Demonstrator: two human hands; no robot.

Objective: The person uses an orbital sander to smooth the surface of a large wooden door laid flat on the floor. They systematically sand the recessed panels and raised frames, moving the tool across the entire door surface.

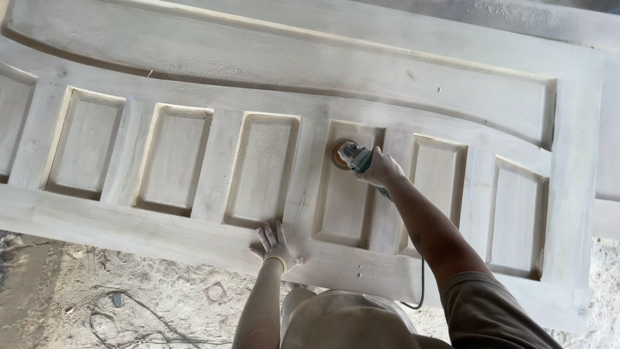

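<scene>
Head view: at frame centre the right hand (381, 169) grips a small angle grinder (349, 155), its disc pressed into a recessed panel of the pale wooden door (194, 71), while the left hand (276, 245) lies flat with fingers spread on the door's lower rail. At lower left, a loose cable (129, 323) and a sanding disc (216, 293) lie on the dusty floor (51, 291); the grinder's cord (421, 284) hangs beneath the right arm.

One pale wooden door (400, 58) lies flat, showing seven recessed panels in a row (the leftmost cut off by the frame edge), one power sander (349, 155), and two hands.
</scene>
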